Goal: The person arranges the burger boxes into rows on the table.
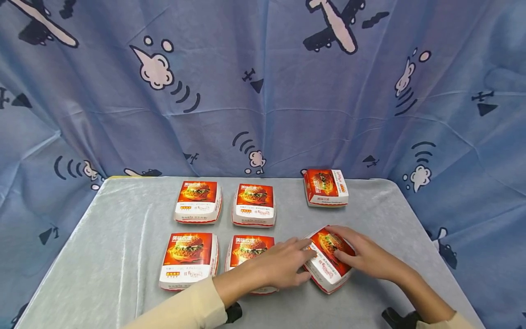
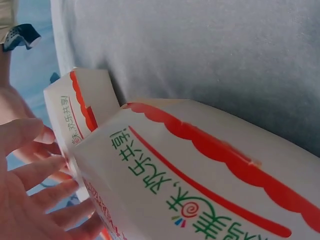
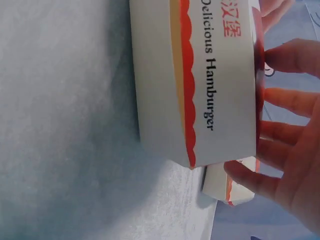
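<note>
A hamburger box (image 1: 328,262), white with a red burger picture on its lid, lies turned at an angle on the right half of the table. My left hand (image 1: 287,262) touches the left part of its lid with spread fingers. From the other side my right hand (image 1: 365,253) rests its fingertips on the lid and far corner. In the right wrist view the extended fingers (image 3: 285,102) meet the top edge of the same hamburger box (image 3: 200,85). The left wrist view shows the left hand (image 2: 45,195) with fingers apart, beside a nearer hamburger box (image 2: 200,165).
Two hamburger boxes (image 1: 197,202) (image 1: 254,205) stand in a back row. In front are another box (image 1: 189,260) and one (image 1: 248,249) partly hidden under the left forearm. A further box (image 1: 326,188) sits by the table's back edge, before a blue patterned curtain (image 1: 218,91).
</note>
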A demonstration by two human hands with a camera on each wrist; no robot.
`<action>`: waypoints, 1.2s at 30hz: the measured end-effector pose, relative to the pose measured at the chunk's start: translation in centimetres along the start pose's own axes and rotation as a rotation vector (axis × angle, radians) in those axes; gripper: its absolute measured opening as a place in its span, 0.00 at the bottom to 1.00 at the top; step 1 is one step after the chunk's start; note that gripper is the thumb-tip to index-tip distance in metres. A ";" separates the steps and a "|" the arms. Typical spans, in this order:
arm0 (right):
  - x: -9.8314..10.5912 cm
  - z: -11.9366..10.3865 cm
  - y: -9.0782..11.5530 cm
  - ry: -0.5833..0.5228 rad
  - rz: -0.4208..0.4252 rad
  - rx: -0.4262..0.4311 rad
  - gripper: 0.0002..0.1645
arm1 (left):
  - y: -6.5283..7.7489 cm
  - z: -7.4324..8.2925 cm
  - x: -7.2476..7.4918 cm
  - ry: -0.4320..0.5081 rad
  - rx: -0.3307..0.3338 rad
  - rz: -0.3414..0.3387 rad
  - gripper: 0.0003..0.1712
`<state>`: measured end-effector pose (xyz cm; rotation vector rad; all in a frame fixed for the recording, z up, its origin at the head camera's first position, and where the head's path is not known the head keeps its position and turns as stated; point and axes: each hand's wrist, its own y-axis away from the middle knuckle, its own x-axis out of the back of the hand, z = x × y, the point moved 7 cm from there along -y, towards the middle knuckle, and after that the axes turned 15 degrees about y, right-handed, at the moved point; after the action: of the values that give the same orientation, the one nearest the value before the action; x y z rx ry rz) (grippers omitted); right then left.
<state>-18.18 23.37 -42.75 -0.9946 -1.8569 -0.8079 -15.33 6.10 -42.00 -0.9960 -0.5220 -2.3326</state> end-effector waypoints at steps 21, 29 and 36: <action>-1.0 -1.1 1.5 0.386 0.019 -0.120 0.67 | -0.1 -0.1 -0.5 0.018 0.021 -0.012 0.25; -1.5 -1.1 1.1 0.389 0.054 -0.038 0.66 | -0.1 0.1 -0.4 0.015 0.019 0.009 0.22; -2.0 -0.5 0.4 0.302 0.027 0.022 0.63 | -0.2 -0.2 -0.4 0.051 0.042 -0.003 0.29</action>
<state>-16.98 22.51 -44.26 -0.8317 -1.5869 -0.8682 -15.34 6.25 -42.45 -0.9145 -0.5507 -2.3336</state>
